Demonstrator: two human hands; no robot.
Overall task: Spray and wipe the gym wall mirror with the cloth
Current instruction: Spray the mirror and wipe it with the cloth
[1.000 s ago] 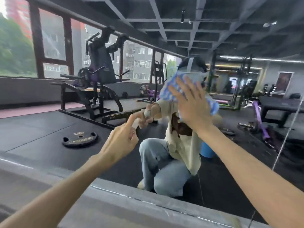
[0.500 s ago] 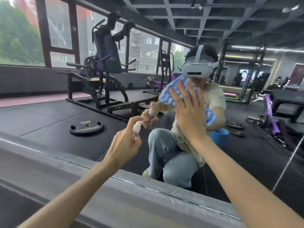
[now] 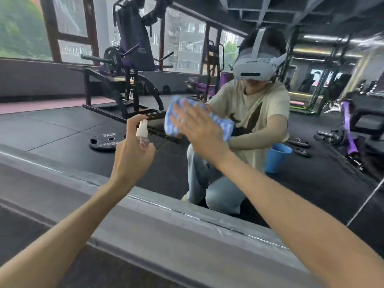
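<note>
Open glass is found on the mirror (image 3: 62, 125) above and to the left of the cloth (image 3: 172, 123), which is pressed flat by the right grip (image 3: 199, 129). Just beside it, room is taken by the left grip (image 3: 133, 154) and the spray bottle (image 3: 142, 129) held in it. Below, passage is barred by the grey ledge (image 3: 166, 231).

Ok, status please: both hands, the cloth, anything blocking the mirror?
Left hand grips small clear spray bottle, white nozzle. Right hand flat, presses blue-and-white checked cloth on gym wall mirror. Nothing blocking.
</note>
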